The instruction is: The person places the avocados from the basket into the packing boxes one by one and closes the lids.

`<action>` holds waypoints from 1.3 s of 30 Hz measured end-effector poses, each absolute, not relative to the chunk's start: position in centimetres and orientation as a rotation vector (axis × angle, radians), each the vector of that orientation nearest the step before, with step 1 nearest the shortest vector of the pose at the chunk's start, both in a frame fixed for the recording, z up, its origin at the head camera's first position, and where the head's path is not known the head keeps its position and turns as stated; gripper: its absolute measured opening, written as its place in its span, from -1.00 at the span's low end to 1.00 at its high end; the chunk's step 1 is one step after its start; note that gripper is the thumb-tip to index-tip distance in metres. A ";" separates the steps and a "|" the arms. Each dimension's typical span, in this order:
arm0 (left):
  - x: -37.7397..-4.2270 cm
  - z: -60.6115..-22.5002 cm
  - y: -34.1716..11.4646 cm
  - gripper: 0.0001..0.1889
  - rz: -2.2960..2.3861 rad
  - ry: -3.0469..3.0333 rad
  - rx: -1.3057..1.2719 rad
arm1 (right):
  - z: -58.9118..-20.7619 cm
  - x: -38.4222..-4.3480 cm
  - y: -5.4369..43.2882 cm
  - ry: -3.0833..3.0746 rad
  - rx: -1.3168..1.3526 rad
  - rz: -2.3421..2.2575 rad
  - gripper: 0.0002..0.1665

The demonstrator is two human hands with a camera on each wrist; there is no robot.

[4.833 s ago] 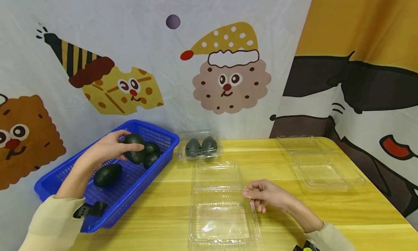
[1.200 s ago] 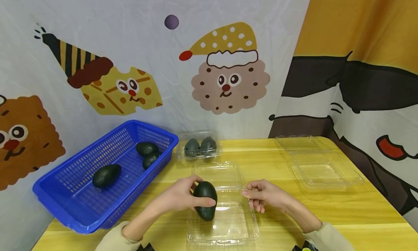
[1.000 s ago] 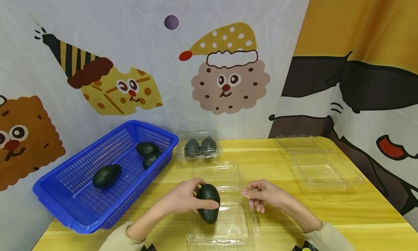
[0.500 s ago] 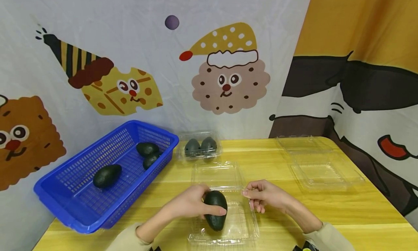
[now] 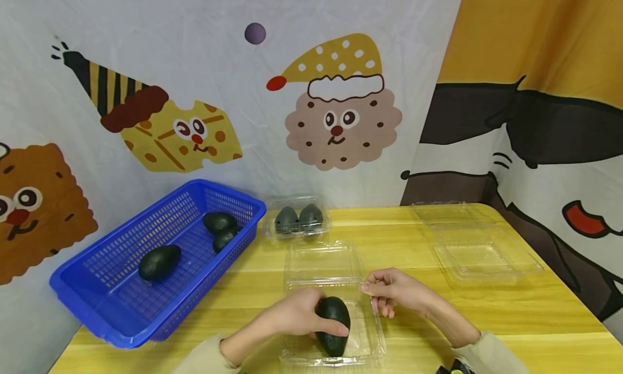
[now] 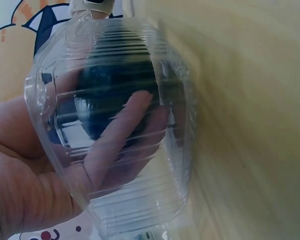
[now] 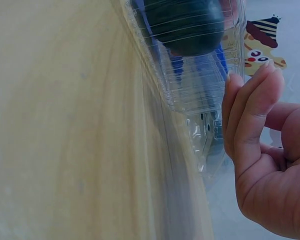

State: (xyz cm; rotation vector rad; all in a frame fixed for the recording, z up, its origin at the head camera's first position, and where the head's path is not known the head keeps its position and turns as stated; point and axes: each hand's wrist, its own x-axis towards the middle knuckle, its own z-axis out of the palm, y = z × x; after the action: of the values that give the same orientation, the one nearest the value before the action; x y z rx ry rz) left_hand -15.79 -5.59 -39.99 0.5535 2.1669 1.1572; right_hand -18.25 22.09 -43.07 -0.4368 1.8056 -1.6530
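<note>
In the head view my left hand [image 5: 303, 313] grips a dark green avocado [image 5: 335, 308], with the thumb across its near side. The avocado is inside the base of a clear plastic clamshell container [image 5: 366, 336], whose lid [image 5: 322, 261] lies folded back on the table. My right hand [image 5: 395, 291] pinches the container's right edge near the hinge. Through the clear wall, the left wrist view shows the fingers [image 6: 122, 127] around the avocado [image 6: 115, 75]. In the right wrist view the avocado [image 7: 187, 25] shows through the ribbed side, beside my right hand [image 7: 262, 145].
At left, a blue perforated basket [image 5: 117, 331] holds three avocados, one of them [image 5: 159, 262] apart. A closed clamshell [image 5: 298, 201] with two avocados stands at the back. On the right lies another opened clamshell [image 5: 479, 255]. Behind the wooden table [image 5: 418, 341] hangs a cartoon-printed cloth.
My left hand took an avocado from the basket and brought it over the container. In the last second it moved right and nearer, into the base. My right hand stayed at the edge.
</note>
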 end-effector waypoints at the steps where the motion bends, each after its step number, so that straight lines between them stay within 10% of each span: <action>1: -15.8 -40.0 -5.5 -0.70 1.159 2.169 0.561 | -43.1 -18.2 22.1 1.811 -0.436 -1.652 -0.59; 39: -15.7 -40.2 -3.7 -0.90 1.315 2.131 0.595 | -43.1 -18.2 22.0 1.834 -0.422 -1.649 -0.66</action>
State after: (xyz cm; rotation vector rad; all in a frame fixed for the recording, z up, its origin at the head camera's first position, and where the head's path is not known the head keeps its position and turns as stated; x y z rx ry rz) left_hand -15.68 -3.73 -40.23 0.5952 2.1315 1.3155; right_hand -18.22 21.98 -43.08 -0.4221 1.8340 -1.6486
